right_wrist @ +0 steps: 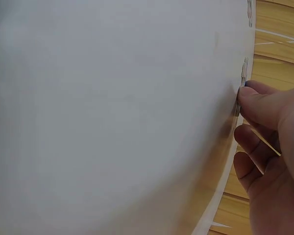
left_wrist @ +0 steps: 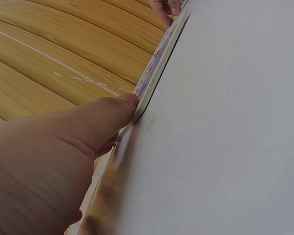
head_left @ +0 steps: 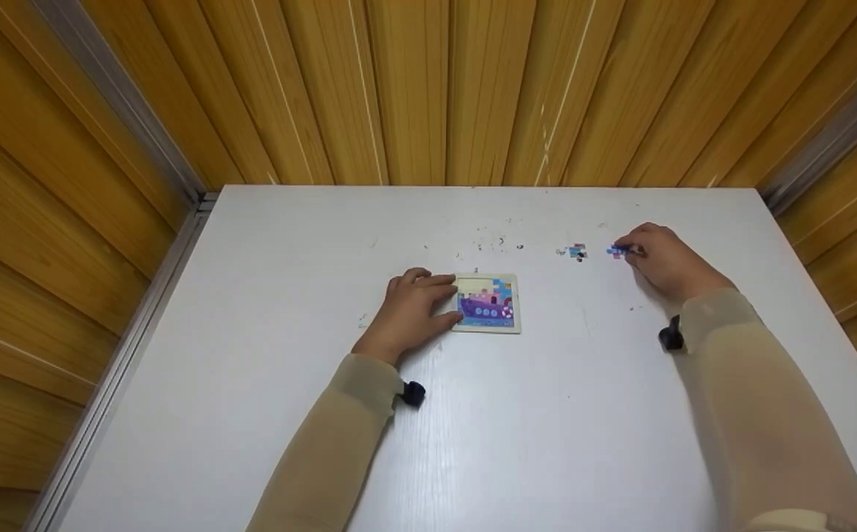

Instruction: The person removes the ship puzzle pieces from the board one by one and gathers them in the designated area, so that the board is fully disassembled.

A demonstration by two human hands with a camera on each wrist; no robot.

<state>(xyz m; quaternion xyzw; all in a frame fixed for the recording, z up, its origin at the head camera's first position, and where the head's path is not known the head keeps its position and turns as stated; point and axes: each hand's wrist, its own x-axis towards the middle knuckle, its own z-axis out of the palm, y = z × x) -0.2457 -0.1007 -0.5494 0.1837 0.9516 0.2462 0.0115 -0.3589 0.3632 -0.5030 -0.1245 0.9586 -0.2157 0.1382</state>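
Observation:
A jigsaw puzzle of a purple ship sits in a pale frame on the table; its upper left part shows bare backing. My left hand rests at the frame's left side, fingers fairly straight, with the thumb lying on the edge in the left wrist view. Off to the right, my right hand pinches a blue and pink puzzle piece between thumb and index finger. Its other fingers curl loosely, and the fingertips hide part of the piece.
More puzzle pieces lie left of the right hand. Small dark specks dot the white table beyond the frame. Yellow wood-look panels rise behind the table and at both sides.

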